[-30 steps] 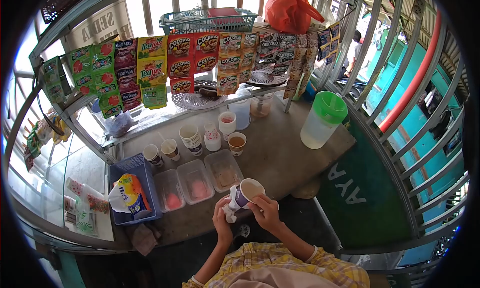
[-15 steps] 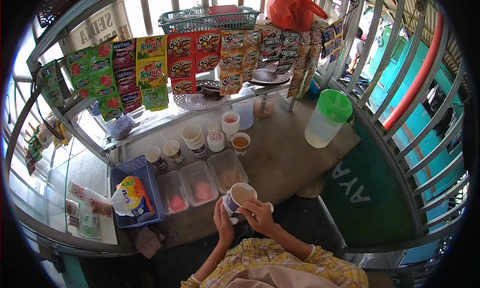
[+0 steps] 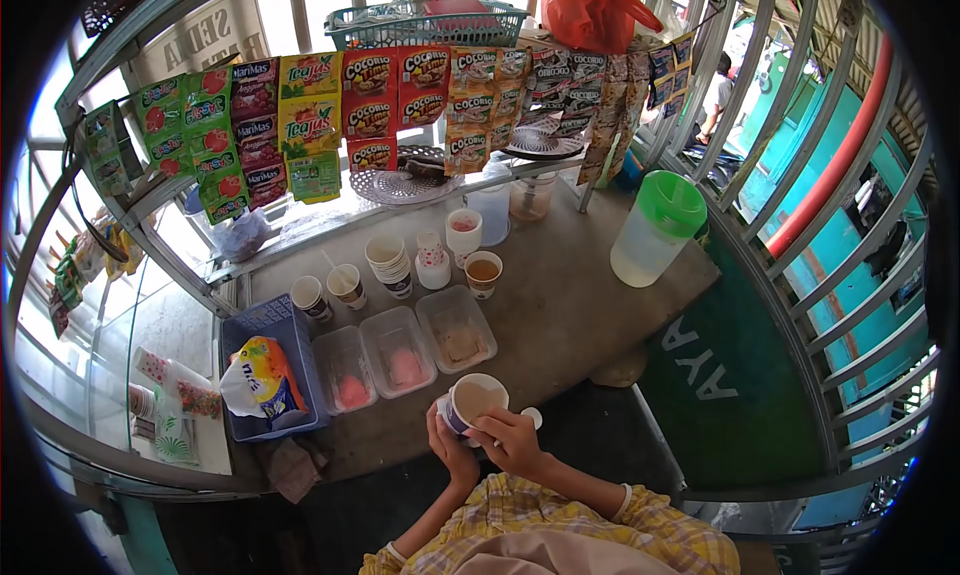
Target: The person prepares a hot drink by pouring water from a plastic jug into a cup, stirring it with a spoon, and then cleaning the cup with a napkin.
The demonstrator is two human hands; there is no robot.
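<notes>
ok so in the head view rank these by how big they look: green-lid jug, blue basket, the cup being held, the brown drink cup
1. blue basket
2. green-lid jug
3. held cup, but it is nearest the camera, so its lead over the next is unsure
4. brown drink cup
</notes>
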